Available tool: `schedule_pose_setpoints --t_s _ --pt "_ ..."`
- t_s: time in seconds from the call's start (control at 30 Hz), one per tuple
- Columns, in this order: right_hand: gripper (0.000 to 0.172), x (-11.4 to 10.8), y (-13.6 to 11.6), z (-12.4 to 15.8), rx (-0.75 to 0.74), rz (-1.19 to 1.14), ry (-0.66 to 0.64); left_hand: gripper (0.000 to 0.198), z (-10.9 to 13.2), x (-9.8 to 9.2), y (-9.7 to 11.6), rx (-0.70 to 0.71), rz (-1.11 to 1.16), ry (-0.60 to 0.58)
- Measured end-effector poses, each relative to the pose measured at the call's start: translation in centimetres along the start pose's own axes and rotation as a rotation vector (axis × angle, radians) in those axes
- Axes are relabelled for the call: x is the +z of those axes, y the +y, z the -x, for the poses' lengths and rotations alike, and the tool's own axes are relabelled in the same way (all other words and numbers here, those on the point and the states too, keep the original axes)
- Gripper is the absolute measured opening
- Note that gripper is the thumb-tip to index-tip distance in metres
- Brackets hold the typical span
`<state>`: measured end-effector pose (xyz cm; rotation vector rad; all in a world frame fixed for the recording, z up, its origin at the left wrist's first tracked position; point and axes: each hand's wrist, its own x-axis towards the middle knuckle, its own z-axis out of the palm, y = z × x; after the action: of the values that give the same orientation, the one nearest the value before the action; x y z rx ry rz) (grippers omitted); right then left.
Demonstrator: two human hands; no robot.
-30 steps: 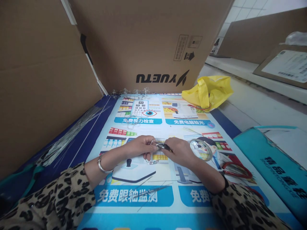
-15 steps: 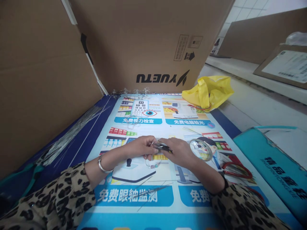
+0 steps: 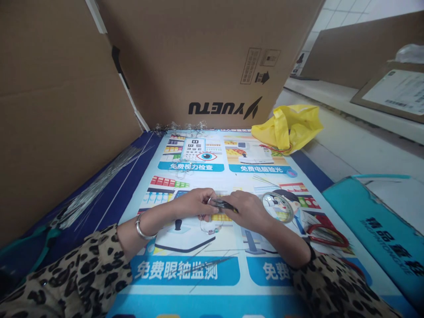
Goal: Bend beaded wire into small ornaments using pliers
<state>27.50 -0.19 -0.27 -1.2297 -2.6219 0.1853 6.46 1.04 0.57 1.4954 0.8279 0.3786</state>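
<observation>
Over the middle of the printed sheet, my left hand pinches a thin wire loop strung with small beads, which hangs below the fingers. My right hand is closed around dark-handled pliers. The pliers' metal jaws point left and meet the wire at my left fingertips. Whether the jaws are clamped on it is hard to make out. Parts of the handles are hidden in my right palm.
Loose wires lie at left near teal-handled pliers. To the right are a clear roll, red-handled scissors, a teal box and a yellow bag. Cardboard stands behind, with several wire pieces at its foot.
My right fingers have drawn back slightly from the left fingertips, so more of the pliers shows. The beaded loop has shifted a little; my left hand stays nearly in place.
</observation>
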Motion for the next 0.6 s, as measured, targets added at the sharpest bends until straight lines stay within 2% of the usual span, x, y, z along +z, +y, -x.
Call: schedule_pose_setpoints --t_s 0.6 --pt "0.028 0.09 0.04 0.06 -0.014 -0.01 0.01 0.022 -0.1 0.13 -0.27 0.043 0.038 0.057"
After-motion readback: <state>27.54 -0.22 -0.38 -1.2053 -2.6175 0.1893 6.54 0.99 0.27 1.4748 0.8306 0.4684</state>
